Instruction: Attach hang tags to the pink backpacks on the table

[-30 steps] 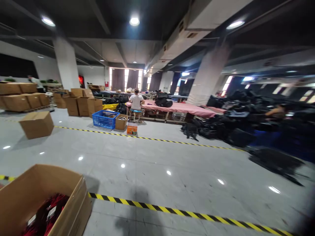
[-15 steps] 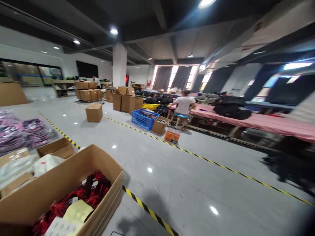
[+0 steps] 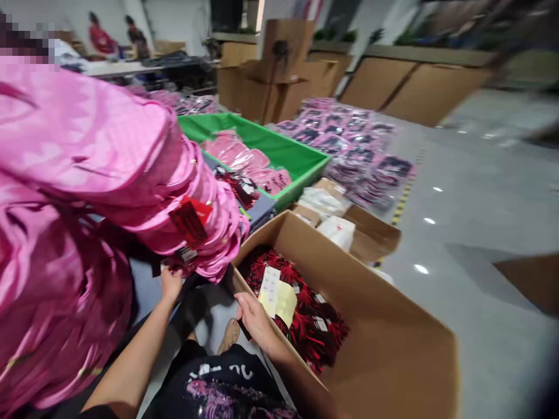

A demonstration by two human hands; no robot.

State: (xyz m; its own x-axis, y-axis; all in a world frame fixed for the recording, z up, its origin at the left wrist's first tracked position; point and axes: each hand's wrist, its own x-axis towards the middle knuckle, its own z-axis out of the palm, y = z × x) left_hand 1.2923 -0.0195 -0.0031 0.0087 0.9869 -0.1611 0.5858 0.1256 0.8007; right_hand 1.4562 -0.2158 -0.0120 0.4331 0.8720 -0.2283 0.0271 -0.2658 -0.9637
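Observation:
My left hand (image 3: 172,283) is at the lower edge of a tall stack of pink tie-dyed cloth items (image 3: 174,180). Its fingers are curled in, and what they pinch is hidden. A red-and-black hang tag (image 3: 191,221) dangles from the stack just above that hand. My right hand (image 3: 253,314) is closed beside the near wall of a large open cardboard box (image 3: 371,279); a small dark piece shows below its fingers, too blurred to name. Inside the box lie black-and-red bundles with tags (image 3: 323,337), a white label sheet (image 3: 269,290) and a yellowish paper (image 3: 286,304).
A green-walled bin (image 3: 301,160) holds pink bagged goods (image 3: 244,157). Smaller open cartons with white plastic bags (image 3: 336,231) adjoin the big box. Rows of wrapped pink and black packs (image 3: 345,134) cover the floor behind. People (image 3: 101,38) are at a far table.
The view has swung left and down, from the wide hall to the pink stack and the box. Both my hands have come into view.

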